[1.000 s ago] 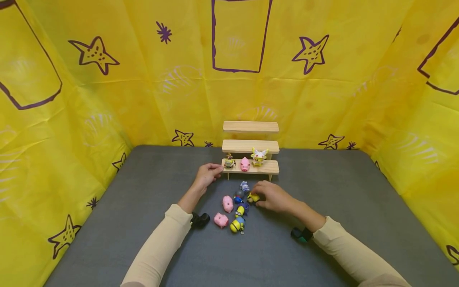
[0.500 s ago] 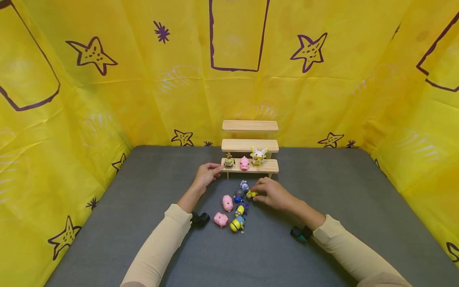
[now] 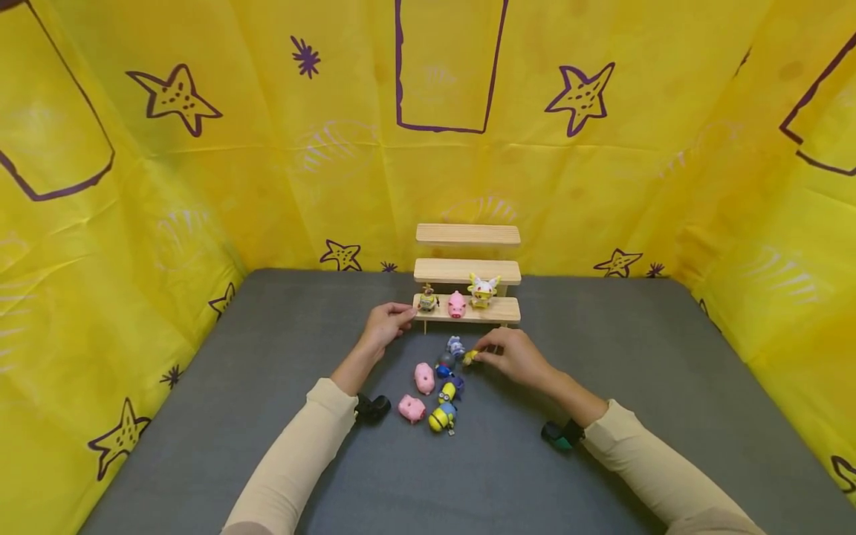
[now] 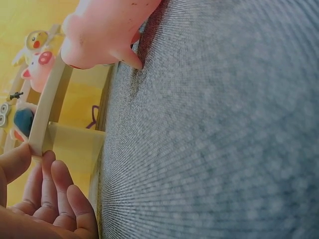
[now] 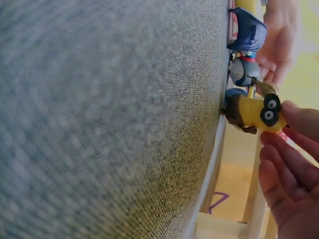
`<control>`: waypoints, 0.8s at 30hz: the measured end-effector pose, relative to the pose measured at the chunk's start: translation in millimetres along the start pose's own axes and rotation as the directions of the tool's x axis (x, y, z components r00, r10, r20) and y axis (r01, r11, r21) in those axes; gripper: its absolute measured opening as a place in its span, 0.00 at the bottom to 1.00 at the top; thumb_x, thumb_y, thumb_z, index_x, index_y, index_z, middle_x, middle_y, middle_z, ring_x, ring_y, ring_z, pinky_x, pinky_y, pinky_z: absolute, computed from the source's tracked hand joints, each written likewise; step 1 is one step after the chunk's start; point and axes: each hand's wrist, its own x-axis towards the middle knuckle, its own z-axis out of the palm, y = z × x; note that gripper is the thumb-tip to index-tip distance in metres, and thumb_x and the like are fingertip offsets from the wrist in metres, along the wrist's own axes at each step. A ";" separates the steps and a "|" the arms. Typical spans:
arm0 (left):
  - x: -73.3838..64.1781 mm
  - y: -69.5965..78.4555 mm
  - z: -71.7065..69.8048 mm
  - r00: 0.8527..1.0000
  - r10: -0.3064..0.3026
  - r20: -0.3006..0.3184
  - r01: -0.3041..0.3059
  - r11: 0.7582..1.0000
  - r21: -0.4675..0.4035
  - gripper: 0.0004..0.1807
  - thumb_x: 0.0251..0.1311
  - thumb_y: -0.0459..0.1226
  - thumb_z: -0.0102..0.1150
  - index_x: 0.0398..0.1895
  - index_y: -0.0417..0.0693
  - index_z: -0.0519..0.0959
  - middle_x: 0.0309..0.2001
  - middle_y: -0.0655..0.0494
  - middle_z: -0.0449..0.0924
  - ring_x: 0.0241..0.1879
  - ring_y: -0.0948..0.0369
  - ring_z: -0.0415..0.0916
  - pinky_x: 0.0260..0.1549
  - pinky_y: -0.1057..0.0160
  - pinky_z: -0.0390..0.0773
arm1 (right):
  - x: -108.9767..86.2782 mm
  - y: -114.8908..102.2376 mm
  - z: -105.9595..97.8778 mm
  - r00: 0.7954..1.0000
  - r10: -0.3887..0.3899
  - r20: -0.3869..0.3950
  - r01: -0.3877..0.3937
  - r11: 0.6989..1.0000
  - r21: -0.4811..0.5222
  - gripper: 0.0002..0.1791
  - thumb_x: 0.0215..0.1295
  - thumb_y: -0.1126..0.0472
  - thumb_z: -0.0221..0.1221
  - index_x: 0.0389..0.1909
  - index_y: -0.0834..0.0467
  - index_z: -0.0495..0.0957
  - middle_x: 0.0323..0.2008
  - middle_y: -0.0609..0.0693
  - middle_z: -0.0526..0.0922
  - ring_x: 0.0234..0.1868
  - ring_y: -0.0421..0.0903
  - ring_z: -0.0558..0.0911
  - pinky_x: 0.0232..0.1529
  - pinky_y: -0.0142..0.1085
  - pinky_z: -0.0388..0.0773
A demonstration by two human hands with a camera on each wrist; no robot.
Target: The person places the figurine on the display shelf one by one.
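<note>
My left hand (image 3: 388, 325) pinches the left end of the lowest board of a three-tier wooden stand (image 3: 467, 270), thumb on top and fingers beneath. On that board stand a minion figurine (image 3: 428, 302), a pink pig (image 3: 457, 305) and a white-and-yellow figurine with pointed ears (image 3: 483, 292). In front of the stand, my right hand (image 3: 519, 360) pinches another minion figurine (image 5: 256, 112) by its head, between thumb and fingertips. This minion has goggle eyes and a brown outfit; it is upright, its lower end close over the grey cloth.
Beside the held minion lie a grey-and-white figurine (image 3: 455, 346) and a grey-and-blue one (image 3: 445, 364). Nearer are two pink pigs (image 3: 424, 379), a dark blue figurine (image 3: 458, 384) and two yellow minions (image 3: 442, 418). Yellow patterned cloth (image 3: 267, 193) surrounds the grey table (image 3: 301, 312).
My right hand has moved slightly toward the stand, and its fingers have drawn the lying minion upright by the head. My left hand stays at the board's end.
</note>
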 end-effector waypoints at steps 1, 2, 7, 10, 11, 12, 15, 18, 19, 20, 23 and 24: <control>0.1 0.5 0.0 1.000 0.001 0.001 -0.001 1.000 -0.001 0.17 0.64 0.42 0.62 0.50 0.41 0.81 0.42 0.48 0.83 0.35 0.62 0.78 0.37 0.65 0.76 | 0.4 0.0 -0.2 1.000 0.000 -0.009 0.000 1.000 0.008 0.02 0.57 0.63 0.68 0.30 0.58 0.87 0.29 0.47 0.87 0.29 0.37 0.78 0.31 0.28 0.74; 0.2 1.1 0.1 1.000 0.001 0.000 -0.001 1.000 -0.001 0.17 0.64 0.42 0.62 0.50 0.41 0.81 0.42 0.48 0.83 0.35 0.62 0.78 0.38 0.65 0.76 | 0.7 0.1 -0.3 1.000 -0.001 -0.016 0.002 1.000 0.013 0.02 0.57 0.63 0.68 0.30 0.58 0.87 0.28 0.47 0.87 0.29 0.36 0.78 0.31 0.28 0.73; -0.4 1.6 -0.2 1.000 0.003 -0.005 -0.003 1.000 0.001 0.17 0.64 0.42 0.62 0.51 0.41 0.81 0.44 0.46 0.84 0.36 0.61 0.79 0.38 0.64 0.76 | 0.8 0.0 -0.1 0.999 -0.024 -0.034 0.025 0.999 0.024 0.04 0.57 0.62 0.69 0.28 0.59 0.86 0.27 0.47 0.87 0.28 0.36 0.77 0.31 0.28 0.73; -0.8 0.3 0.0 1.000 0.003 -0.008 -0.003 1.000 0.006 0.17 0.64 0.42 0.62 0.50 0.41 0.81 0.44 0.46 0.84 0.36 0.61 0.79 0.39 0.64 0.77 | -0.3 0.7 -0.8 0.999 -0.034 -0.040 0.036 0.999 0.033 0.03 0.56 0.62 0.69 0.27 0.59 0.86 0.27 0.47 0.86 0.28 0.36 0.77 0.30 0.28 0.73; -0.9 0.2 0.2 1.000 0.001 -0.009 -0.001 1.000 0.006 0.17 0.64 0.42 0.62 0.50 0.41 0.81 0.44 0.46 0.84 0.36 0.61 0.79 0.39 0.64 0.77 | -0.6 1.1 -1.3 0.999 -0.034 -0.042 0.036 0.999 0.033 0.03 0.55 0.63 0.69 0.27 0.59 0.86 0.27 0.47 0.86 0.28 0.37 0.77 0.30 0.29 0.73; -0.9 0.1 0.5 1.000 0.002 -0.009 -0.002 1.000 0.008 0.17 0.64 0.42 0.62 0.50 0.41 0.81 0.44 0.47 0.84 0.36 0.61 0.79 0.39 0.64 0.77 | -0.8 1.6 -2.0 0.999 -0.031 -0.044 0.033 0.999 0.034 0.02 0.55 0.63 0.69 0.27 0.58 0.86 0.27 0.47 0.86 0.28 0.37 0.77 0.30 0.28 0.73; -0.6 1.3 1.6 1.000 0.005 -0.006 -0.005 1.000 0.002 0.17 0.64 0.42 0.62 0.50 0.41 0.81 0.43 0.47 0.84 0.35 0.61 0.79 0.39 0.64 0.77 | -0.4 3.6 -6.0 0.998 -0.019 -0.056 0.020 0.999 0.030 0.02 0.56 0.63 0.69 0.28 0.58 0.86 0.27 0.47 0.86 0.28 0.37 0.78 0.31 0.29 0.74; -0.9 2.5 1.8 1.000 0.003 -0.001 -0.003 1.000 -0.003 0.17 0.63 0.42 0.62 0.50 0.41 0.81 0.42 0.48 0.84 0.35 0.61 0.79 0.38 0.65 0.76 | 1.7 4.2 -11.9 0.997 -0.006 -0.071 0.008 1.000 0.020 0.04 0.57 0.61 0.68 0.27 0.58 0.86 0.27 0.47 0.86 0.28 0.37 0.78 0.31 0.29 0.74; -1.0 2.9 1.7 1.000 0.000 0.000 0.000 1.000 -0.005 0.17 0.63 0.42 0.62 0.50 0.41 0.81 0.42 0.48 0.84 0.34 0.62 0.78 0.38 0.65 0.76 | 2.6 4.2 -14.4 0.997 -0.005 -0.075 0.006 1.000 0.018 0.04 0.58 0.61 0.68 0.27 0.58 0.86 0.27 0.47 0.86 0.28 0.37 0.78 0.31 0.30 0.74; -1.0 3.2 1.7 1.000 -0.003 0.001 0.003 1.000 -0.005 0.17 0.63 0.42 0.62 0.50 0.42 0.81 0.41 0.49 0.83 0.34 0.62 0.78 0.37 0.65 0.76 | 3.4 3.9 -17.0 0.997 -0.002 -0.079 0.004 1.000 0.017 0.04 0.58 0.61 0.67 0.27 0.58 0.86 0.27 0.47 0.86 0.28 0.37 0.77 0.31 0.30 0.74; -1.4 3.7 1.1 1.000 -0.012 0.001 0.012 1.000 -0.006 0.17 0.63 0.42 0.62 0.50 0.42 0.81 0.40 0.49 0.83 0.34 0.62 0.78 0.37 0.66 0.75 | 6.5 2.6 -24.9 0.996 0.009 -0.087 -0.008 1.000 0.012 0.04 0.59 0.61 0.67 0.27 0.57 0.86 0.27 0.47 0.85 0.28 0.37 0.76 0.30 0.30 0.74; -1.3 3.5 0.8 1.000 -0.014 0.001 0.014 1.000 -0.008 0.17 0.63 0.42 0.62 0.50 0.42 0.81 0.41 0.48 0.83 0.33 0.63 0.78 0.36 0.66 0.75 | 7.8 2.3 -27.7 0.996 0.014 -0.087 -0.013 1.000 0.010 0.04 0.59 0.61 0.67 0.27 0.57 0.86 0.27 0.48 0.85 0.28 0.37 0.76 0.30 0.30 0.74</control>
